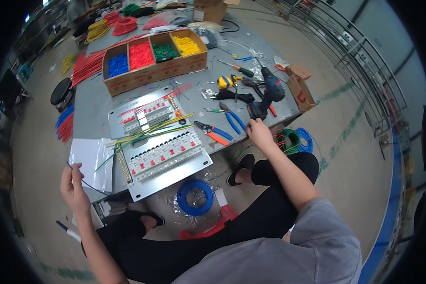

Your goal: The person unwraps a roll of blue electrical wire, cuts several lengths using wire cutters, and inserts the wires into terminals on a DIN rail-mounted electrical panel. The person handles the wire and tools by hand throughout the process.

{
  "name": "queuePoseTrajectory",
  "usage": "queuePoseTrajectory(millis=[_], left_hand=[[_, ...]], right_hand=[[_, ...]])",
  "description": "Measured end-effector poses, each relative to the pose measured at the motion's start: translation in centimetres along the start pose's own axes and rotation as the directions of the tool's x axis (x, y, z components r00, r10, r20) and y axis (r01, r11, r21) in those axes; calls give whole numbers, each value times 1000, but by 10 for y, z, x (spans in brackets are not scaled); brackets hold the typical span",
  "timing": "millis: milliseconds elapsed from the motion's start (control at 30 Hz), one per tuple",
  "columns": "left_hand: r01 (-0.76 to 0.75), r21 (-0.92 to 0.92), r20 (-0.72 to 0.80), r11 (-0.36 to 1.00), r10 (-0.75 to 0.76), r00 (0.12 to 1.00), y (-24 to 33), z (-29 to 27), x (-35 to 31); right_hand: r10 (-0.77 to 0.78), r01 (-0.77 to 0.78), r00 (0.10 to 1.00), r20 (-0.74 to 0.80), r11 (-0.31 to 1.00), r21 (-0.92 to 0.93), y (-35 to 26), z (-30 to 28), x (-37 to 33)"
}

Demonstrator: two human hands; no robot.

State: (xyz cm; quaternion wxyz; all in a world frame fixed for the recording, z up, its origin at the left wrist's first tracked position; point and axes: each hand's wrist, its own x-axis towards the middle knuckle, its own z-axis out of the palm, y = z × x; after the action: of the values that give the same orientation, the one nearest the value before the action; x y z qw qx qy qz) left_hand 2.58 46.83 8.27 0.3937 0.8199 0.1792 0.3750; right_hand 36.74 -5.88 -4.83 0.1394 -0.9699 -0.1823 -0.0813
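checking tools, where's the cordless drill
In the head view, the drill is right of centre on the table, just beyond the right hand, beside the blue-handled pliers.

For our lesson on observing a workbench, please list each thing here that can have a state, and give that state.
Left grip, closed on the dark wire
Right grip, curled beside the drill; whether it holds anything is unclear
Divided cardboard box, open, filled
Wire strippers, handles apart
Blue pliers, handles apart
Blue coil between the feet, wound up
Red breaker switches, on or off unclear
Black stool, unoccupied
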Motion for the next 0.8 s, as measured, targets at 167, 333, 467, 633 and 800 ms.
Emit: queuePoseTrajectory(millis=[167,333,467,633,800], left_hand=[[-101,33,92,994,97,991,19,29,5],[-94,-51,185,994,102,977,32,52,1],[29,-128,354,991,19,935,46,64,-10],[120,-319,622,940,112,775,74,81,-30],[788,-361,902,498,-29,431,98,86,-54]], right_hand=[[49,-44,998,-36,990,135,8,2,-18],[99,-105,994,39,973,207,23,7,-18],[304,-401,915,265,761,510,29,5,-36],[258,-556,784,565,697,453,30,-39,-58],[252,-592,802,541,450,669,-5,-72,-76]])
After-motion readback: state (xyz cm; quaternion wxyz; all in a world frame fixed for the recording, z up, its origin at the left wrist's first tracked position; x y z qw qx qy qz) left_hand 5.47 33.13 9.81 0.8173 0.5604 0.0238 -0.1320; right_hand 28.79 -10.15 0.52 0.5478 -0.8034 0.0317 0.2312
